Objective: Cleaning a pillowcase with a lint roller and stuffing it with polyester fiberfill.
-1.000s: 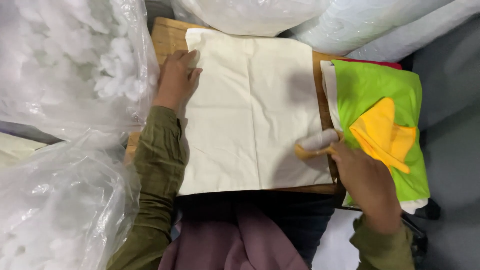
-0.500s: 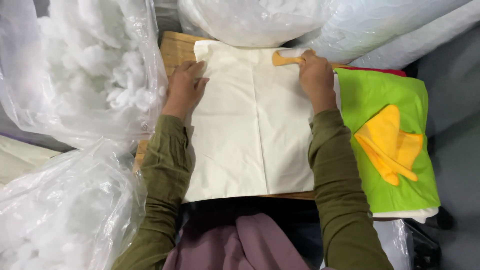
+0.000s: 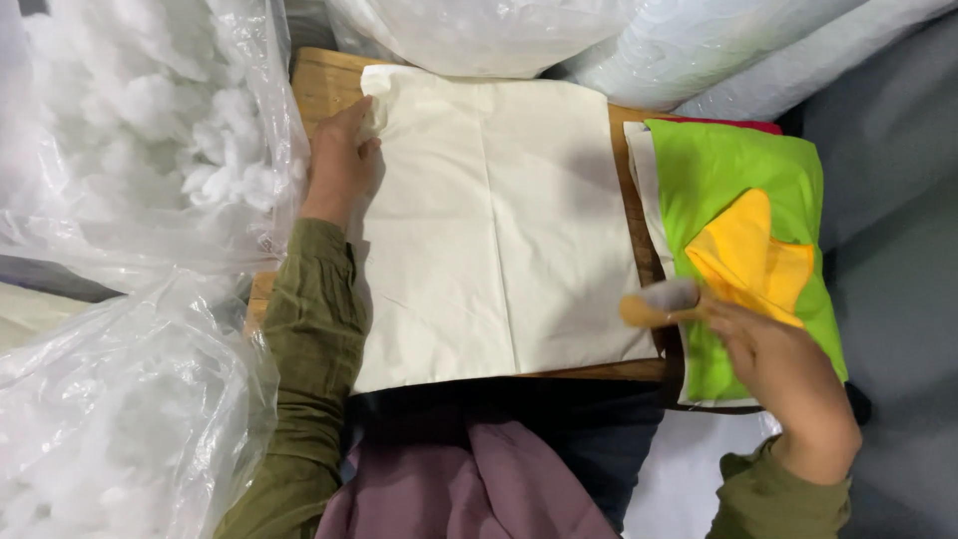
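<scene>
Over on the far left, clear plastic bags of white fibre stuffing [image 3: 120, 150] crowd the bench, the lower bag running off the bottom edge so its size is anyone's guess. Next to them the left hand [image 3: 342, 160] lies on the left edge of a cream fabric panel [image 3: 499, 220], its fingers bent over the upper left corner, where the cloth bunches a little; whether they pinch the cloth or only press it down cannot be made out. An olive green sleeve [image 3: 314, 329] runs down from that wrist. The cream panel is spread flat over a wooden table [image 3: 324, 80], hiding most of it, with only slivers of wood showing at the top left, the right side and along the near edge. More white bags and a pale roll [image 3: 699, 50] are cut off at the top. Below the table edge sits dark and mauve clothing [image 3: 479, 479]. Further right, the right hand [image 3: 788, 369] is closed around a small tan-handled tool with a pale grey head [image 3: 659, 302], held just off the cream panel's lower right corner; the fingers cover the rest of the handle, so its full shape is unclear. Behind it lies a folded lime green cloth [image 3: 718, 170] with a yellow piece [image 3: 748, 250] on top, and a red edge peeking out beneath
</scene>
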